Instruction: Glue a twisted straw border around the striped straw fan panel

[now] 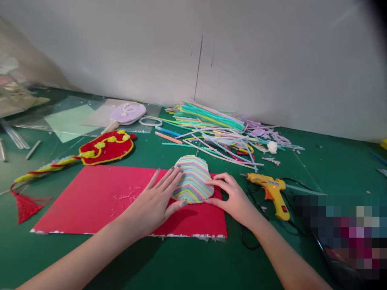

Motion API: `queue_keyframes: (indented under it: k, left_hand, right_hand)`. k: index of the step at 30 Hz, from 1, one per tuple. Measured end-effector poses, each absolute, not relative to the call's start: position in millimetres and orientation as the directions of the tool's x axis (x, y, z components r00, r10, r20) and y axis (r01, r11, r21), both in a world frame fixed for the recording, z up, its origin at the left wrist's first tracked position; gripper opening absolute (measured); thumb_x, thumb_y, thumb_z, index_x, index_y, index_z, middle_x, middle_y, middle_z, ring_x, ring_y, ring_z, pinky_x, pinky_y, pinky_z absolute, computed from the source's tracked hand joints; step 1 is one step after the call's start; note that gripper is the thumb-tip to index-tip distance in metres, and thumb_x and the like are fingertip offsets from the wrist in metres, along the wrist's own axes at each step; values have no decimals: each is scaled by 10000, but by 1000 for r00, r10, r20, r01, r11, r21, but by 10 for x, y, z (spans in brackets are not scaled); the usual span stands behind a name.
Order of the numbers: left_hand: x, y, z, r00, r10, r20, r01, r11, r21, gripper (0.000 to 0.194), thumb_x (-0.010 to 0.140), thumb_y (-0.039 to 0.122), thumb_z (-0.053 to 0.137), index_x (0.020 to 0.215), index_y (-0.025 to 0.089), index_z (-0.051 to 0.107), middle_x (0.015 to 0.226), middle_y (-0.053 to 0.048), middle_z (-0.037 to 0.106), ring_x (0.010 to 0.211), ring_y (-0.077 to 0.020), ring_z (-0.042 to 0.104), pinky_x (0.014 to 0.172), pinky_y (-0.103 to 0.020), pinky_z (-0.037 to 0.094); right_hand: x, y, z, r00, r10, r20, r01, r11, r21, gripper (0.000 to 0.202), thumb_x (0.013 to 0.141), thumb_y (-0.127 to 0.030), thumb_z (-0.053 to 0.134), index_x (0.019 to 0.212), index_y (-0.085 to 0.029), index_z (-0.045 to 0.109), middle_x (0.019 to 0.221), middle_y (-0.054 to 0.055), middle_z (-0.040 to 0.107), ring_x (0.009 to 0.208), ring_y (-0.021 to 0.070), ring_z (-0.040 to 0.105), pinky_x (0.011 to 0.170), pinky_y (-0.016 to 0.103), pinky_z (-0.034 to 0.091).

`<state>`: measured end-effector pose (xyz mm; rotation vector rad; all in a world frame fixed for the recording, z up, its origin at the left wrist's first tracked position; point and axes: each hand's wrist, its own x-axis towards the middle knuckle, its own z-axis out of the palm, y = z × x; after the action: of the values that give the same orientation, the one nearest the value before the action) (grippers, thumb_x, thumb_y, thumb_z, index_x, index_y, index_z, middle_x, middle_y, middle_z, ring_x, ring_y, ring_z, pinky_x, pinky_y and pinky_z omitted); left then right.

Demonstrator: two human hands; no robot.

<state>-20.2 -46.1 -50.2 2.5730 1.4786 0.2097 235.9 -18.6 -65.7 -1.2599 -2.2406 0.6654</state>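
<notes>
A rounded panel of pastel pipe cleaners in V-shaped stripes point(194, 179) lies on a red board point(99, 193). My left hand point(155, 201) rests flat with its fingers stretched out, the tips over the panel's left edge. At the right edge, my right hand point(232, 197) grips the panel with bent fingers above and the thumb low down. What lies beneath the panel is hidden. To the right of my right hand, a yellow hot glue gun point(273, 191) lies on its side with a small orange light showing.
Behind the panel lies a pile of pastel pipe cleaners point(211, 117) with a white fluffy ball point(272, 147). A red fan with yellow trim point(105, 147) and a lilac fan point(128, 113) lie at left. The glue gun's black cord point(250, 237) loops near my right wrist.
</notes>
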Motion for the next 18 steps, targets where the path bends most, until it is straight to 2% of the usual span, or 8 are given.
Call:
queue_keyframes:
  k: [5, 8, 10, 15, 18]
  left_hand:
    - [-330, -388, -526, 453, 890, 54, 860, -452, 239, 625, 956, 524, 285, 1493, 228, 163, 1545, -78, 212, 1415, -239, 223, 1157, -475, 171]
    - [-391, -297, -522, 216, 960, 180, 904, -266, 334, 570, 985, 452, 182, 1486, 181, 176, 1552, -87, 197, 1429, -213, 179, 1163, -461, 149]
    - [-411, -214, -518, 105, 976, 193, 905, -174, 387, 560, 988, 425, 157, 1468, 145, 225, 1537, -98, 247, 1427, -206, 186, 1167, -456, 140]
    - [-290, -99, -570, 246, 969, -38, 917, -220, 332, 545, 980, 402, 173, 1395, 125, 392, 1500, -116, 325, 1423, -252, 192, 1151, -542, 81]
    - [-198, -97, -574, 260, 964, -55, 920, -230, 318, 521, 978, 383, 192, 1376, 145, 429, 1505, -113, 312, 1426, -260, 179, 1140, -569, 43]
  right_hand:
    - [2364, -182, -665, -466, 871, 155, 618, 445, -649, 368, 809, -390, 666, 1166, -341, 594, 1127, 58, 517, 1135, 258, 505, 975, 459, 443]
    - [2366, -182, -666, -462, 875, 140, 614, 430, -662, 368, 811, -385, 665, 1168, -338, 591, 1135, 56, 507, 1146, 251, 494, 984, 448, 436]
    - [2365, -184, -663, -462, 877, 131, 615, 423, -666, 370, 810, -385, 667, 1168, -338, 589, 1139, 54, 504, 1145, 248, 492, 988, 449, 432]
    - [2359, -189, -653, -460, 878, 131, 617, 422, -664, 369, 809, -392, 666, 1166, -342, 590, 1136, 53, 504, 1142, 250, 495, 991, 452, 430]
    - [2360, -190, -647, -459, 879, 130, 619, 422, -663, 369, 807, -386, 669, 1164, -335, 591, 1133, 52, 507, 1149, 247, 494, 995, 438, 430]
